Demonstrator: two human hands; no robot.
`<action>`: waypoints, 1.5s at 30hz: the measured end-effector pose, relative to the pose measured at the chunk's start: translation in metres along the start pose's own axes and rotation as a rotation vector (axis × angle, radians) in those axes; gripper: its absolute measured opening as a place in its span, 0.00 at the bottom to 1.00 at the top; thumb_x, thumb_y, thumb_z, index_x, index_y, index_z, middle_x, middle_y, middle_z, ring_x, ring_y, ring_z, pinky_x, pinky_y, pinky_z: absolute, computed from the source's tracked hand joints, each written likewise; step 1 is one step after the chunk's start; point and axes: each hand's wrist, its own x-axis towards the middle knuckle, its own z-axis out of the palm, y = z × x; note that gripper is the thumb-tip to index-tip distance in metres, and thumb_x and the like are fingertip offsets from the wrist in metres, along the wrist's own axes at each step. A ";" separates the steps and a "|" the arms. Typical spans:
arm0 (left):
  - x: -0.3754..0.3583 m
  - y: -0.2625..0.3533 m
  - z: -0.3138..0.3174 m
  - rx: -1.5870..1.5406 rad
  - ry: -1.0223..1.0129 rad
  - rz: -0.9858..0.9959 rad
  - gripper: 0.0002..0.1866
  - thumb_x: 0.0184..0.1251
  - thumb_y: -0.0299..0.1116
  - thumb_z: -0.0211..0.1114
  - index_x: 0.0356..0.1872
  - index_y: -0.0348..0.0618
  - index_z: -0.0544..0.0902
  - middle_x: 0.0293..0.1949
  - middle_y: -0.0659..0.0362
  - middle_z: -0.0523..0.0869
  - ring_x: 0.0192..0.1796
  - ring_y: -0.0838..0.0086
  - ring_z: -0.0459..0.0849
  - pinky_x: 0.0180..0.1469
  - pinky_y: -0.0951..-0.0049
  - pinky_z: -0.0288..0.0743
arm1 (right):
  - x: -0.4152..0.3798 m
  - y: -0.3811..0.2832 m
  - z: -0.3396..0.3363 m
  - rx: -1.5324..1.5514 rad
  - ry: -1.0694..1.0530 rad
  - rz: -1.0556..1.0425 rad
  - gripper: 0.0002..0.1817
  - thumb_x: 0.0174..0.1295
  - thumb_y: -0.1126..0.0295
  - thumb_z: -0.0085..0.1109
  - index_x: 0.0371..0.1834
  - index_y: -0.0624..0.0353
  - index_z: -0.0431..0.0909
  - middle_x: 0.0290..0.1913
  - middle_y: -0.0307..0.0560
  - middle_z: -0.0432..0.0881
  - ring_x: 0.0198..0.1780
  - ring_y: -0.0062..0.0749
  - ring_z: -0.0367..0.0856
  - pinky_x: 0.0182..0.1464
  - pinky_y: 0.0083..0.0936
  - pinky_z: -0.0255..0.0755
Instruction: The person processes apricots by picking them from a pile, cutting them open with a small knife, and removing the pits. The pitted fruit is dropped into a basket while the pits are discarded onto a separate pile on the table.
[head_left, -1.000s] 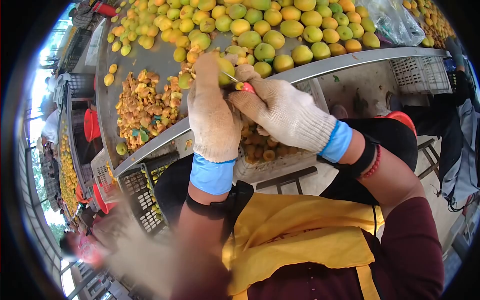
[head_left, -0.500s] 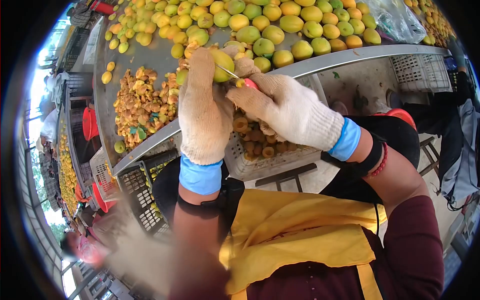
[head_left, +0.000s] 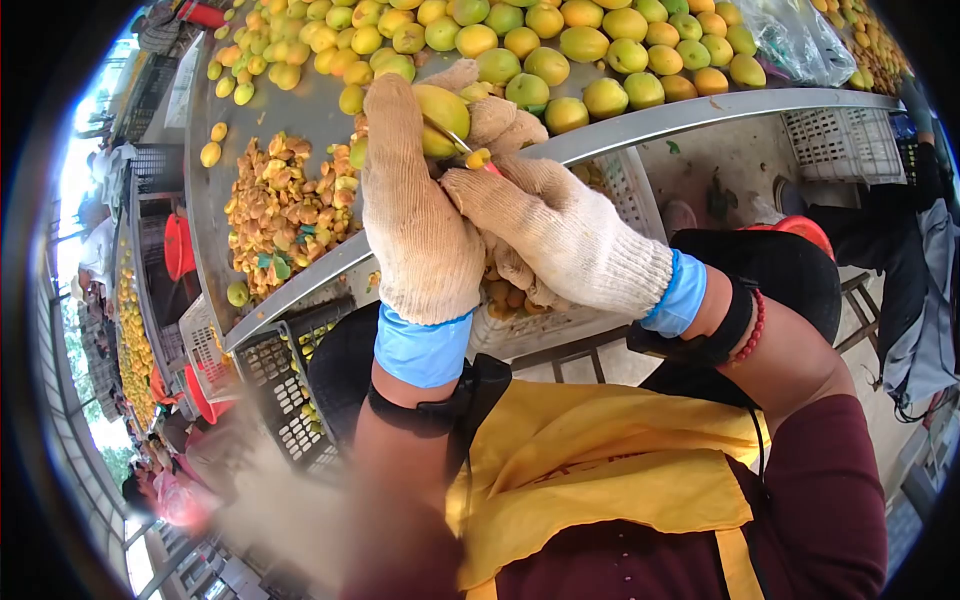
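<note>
left hand (head_left: 418, 225) fingers hold a fruit (head_left: 440, 108), right hand (head_left: 590, 228) fingers a knife (head_left: 477, 158); steer the blade clear of the thumb.

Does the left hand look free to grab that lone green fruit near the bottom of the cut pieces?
Probably not as things stand: the left hand holds a yellow-green fruit against the knife. The way to the lone green fruit looks open, though.
</note>
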 end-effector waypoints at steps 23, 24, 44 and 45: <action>-0.010 0.015 0.005 0.136 -0.160 -0.205 0.20 0.83 0.33 0.50 0.64 0.29 0.76 0.52 0.47 0.87 0.49 0.58 0.92 0.47 0.61 0.90 | 0.025 -0.021 -0.046 -0.606 0.307 -0.494 0.24 0.69 0.50 0.64 0.47 0.63 0.86 0.28 0.50 0.86 0.31 0.38 0.88 0.39 0.36 0.81; -0.011 0.018 0.004 0.098 -0.187 -0.225 0.23 0.83 0.36 0.51 0.67 0.27 0.74 0.55 0.43 0.85 0.51 0.54 0.91 0.51 0.56 0.88 | 0.025 -0.026 -0.041 -0.490 0.395 -0.343 0.27 0.68 0.46 0.63 0.47 0.64 0.84 0.28 0.49 0.86 0.31 0.34 0.88 0.38 0.34 0.81; -0.014 0.013 0.001 0.098 0.080 -0.518 0.34 0.83 0.64 0.49 0.55 0.38 0.84 0.36 0.56 0.87 0.25 0.73 0.81 0.22 0.76 0.68 | 0.002 -0.064 -0.043 0.201 0.137 -0.326 0.17 0.79 0.58 0.58 0.43 0.63 0.84 0.20 0.35 0.73 0.16 0.22 0.67 0.18 0.20 0.61; -0.014 0.012 0.001 0.098 0.079 -0.521 0.34 0.83 0.64 0.49 0.55 0.38 0.84 0.36 0.56 0.87 0.25 0.73 0.81 0.22 0.76 0.68 | 0.005 -0.058 -0.041 0.202 0.139 -0.324 0.17 0.79 0.58 0.58 0.43 0.63 0.84 0.20 0.35 0.73 0.16 0.22 0.67 0.18 0.20 0.61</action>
